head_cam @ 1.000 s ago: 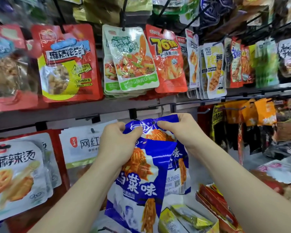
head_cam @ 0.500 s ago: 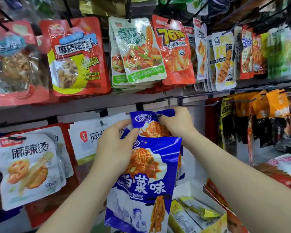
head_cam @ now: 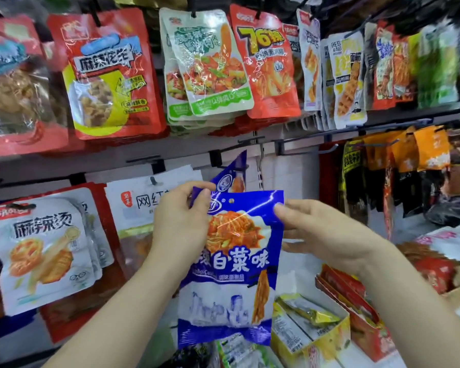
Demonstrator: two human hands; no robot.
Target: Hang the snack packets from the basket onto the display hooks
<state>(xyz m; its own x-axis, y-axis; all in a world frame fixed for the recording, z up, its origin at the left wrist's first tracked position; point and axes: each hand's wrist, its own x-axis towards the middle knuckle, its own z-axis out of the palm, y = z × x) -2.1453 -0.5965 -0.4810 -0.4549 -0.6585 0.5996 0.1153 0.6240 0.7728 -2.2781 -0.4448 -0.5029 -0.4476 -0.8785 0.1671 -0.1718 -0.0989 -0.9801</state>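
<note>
From my seat I see both hands on one blue packet (head_cam: pixel 231 261), held upright in front of the lower row of the display, below the grey rail (head_cam: pixel 170 152). The left hand (head_cam: pixel 181 224) pinches its top left corner between thumb and forefinger. The right hand (head_cam: pixel 322 235) grips the top right edge, thumb on the front and fingers behind. The packet's top edge sits level with the fingertips and its bottom hangs free above a yellow box (head_cam: pixel 316 338) of small packs.

A rear packet (head_cam: pixel 233 176), also blue, pokes up tilted just behind the top of the first, close under the rail. I cannot tell whether it is on a hook or also caught by the left fingers.

A white packet (head_cam: pixel 149 203) hangs behind the left hand. On the upper row, a red packet (head_cam: pixel 109 75) and a green-and-white one (head_cam: pixel 210 65) hang side by side.
</note>
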